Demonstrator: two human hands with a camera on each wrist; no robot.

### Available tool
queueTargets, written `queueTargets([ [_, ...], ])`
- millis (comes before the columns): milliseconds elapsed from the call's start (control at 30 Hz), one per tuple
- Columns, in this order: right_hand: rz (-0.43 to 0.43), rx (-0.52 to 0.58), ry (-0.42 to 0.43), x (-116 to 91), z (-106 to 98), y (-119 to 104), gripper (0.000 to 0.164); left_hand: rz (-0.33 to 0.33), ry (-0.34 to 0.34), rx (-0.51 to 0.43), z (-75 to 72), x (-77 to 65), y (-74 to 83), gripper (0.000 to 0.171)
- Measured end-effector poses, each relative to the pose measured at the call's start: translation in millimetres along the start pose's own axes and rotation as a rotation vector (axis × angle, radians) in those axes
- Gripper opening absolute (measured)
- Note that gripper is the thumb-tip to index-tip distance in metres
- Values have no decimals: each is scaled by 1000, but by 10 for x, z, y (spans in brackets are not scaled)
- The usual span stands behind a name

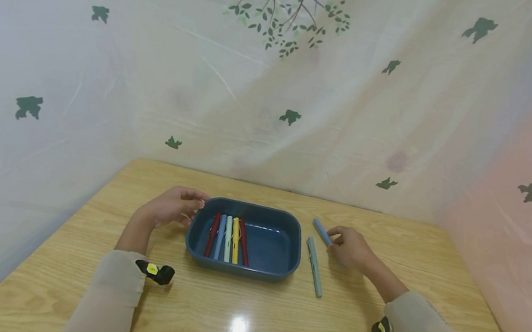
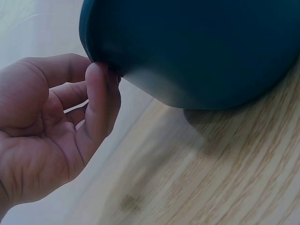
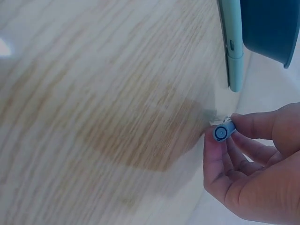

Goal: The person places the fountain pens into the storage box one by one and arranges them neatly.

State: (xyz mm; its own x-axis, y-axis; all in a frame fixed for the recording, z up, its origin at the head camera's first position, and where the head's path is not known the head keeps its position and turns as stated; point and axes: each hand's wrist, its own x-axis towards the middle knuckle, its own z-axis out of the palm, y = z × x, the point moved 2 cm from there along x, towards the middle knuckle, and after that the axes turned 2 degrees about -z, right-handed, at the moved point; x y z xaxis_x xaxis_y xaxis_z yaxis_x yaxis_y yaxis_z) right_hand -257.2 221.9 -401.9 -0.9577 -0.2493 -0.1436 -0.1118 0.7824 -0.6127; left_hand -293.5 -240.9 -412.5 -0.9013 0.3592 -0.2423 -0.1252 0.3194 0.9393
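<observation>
In the head view a dark blue plastic box (image 1: 257, 274) rests on the table. Several pens lie side by side in its left half: dark red ones (image 1: 212, 236), a blue one (image 1: 220, 238), a pale green one (image 1: 228, 240) and a yellow one (image 1: 235, 242). My left hand (image 1: 171, 208) pinches the box's rim at the far left corner. To the right of the box, my right hand (image 1: 350, 247) holds a blue pen (image 1: 319, 227) between thumb and fingers; the right wrist view shows its round end (image 3: 221, 133). A grey-green pen (image 1: 315, 268) lies between box and right hand.
The wooden table (image 1: 189, 311) reaches back to a pale curtain (image 1: 248, 149) printed with leaves and birds. The curtain also hangs along the left and right sides. Small black devices (image 1: 159, 273) are strapped to both wrists.
</observation>
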Motion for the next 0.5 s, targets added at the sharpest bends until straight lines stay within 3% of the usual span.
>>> queueTargets([
  [500,20,105,-10,-6,-57,-13,38,3,-1,-1,5,-15,13,41],
])
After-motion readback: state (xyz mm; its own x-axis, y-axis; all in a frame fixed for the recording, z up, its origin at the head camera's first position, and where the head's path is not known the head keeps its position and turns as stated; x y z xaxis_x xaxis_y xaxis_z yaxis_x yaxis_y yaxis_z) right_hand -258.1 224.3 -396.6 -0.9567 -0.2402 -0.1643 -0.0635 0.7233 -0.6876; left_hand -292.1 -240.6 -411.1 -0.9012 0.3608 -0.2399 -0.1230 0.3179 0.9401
